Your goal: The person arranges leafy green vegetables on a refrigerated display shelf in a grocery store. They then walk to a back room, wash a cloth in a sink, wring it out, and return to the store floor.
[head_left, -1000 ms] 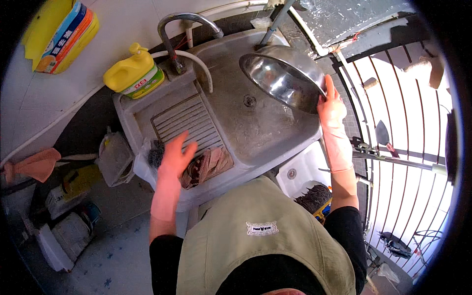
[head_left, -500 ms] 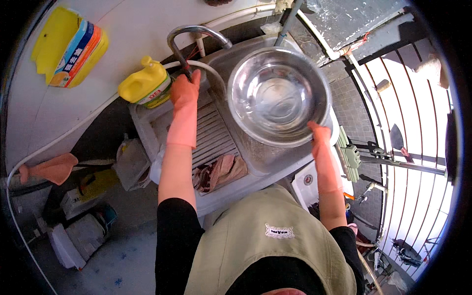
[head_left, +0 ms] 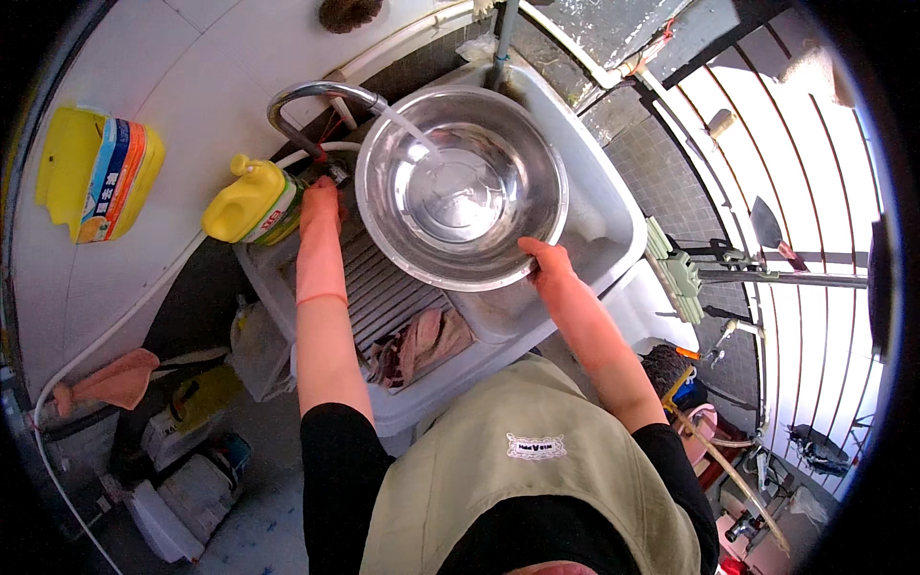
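Gripping the steel basin (head_left: 460,187) by its lower rim, your right hand (head_left: 546,264) steadies it at frame centre; your left hand (head_left: 321,206) clasps the tap (head_left: 311,105). Keep it level under the stream.

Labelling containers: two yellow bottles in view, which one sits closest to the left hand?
The yellow jug on the sink's corner, right beside the left hand at the tap. The flat yellow bottle lies far left, apart.
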Motion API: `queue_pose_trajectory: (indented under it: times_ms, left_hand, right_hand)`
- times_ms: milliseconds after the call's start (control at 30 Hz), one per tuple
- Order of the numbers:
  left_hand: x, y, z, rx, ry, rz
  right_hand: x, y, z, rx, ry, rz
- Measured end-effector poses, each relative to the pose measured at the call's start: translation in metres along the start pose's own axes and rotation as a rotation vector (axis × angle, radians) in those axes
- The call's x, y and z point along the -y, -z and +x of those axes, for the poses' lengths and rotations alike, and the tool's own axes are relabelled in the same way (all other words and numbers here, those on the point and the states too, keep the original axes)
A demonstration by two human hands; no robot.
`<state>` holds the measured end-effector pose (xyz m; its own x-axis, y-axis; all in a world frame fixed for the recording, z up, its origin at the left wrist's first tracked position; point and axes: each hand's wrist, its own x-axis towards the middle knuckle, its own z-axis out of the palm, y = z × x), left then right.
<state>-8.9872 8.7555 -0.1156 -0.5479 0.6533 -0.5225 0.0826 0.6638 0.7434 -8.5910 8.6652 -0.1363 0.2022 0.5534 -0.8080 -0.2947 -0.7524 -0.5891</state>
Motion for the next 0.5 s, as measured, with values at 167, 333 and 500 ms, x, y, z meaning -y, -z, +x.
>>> queue_pose_trajectory:
  times_ms: [167, 333, 500]
  left_hand:
    - [0.006, 0.006, 0.007, 0.014, 0.086, 0.041]
    - [0.021, 0.001, 0.019, -0.009, 0.099, -0.114]
    - [0.022, -0.005, 0.037, -0.080, -0.056, 0.169]
  right_hand:
    - [0.028, -0.020, -0.026, -0.119, 0.091, -0.217]
    - [0.069, -0.012, -0.047, -0.345, 0.291, -0.568]
    - [0.086, 0.016, -0.042, -0.334, 0.103, -0.749]
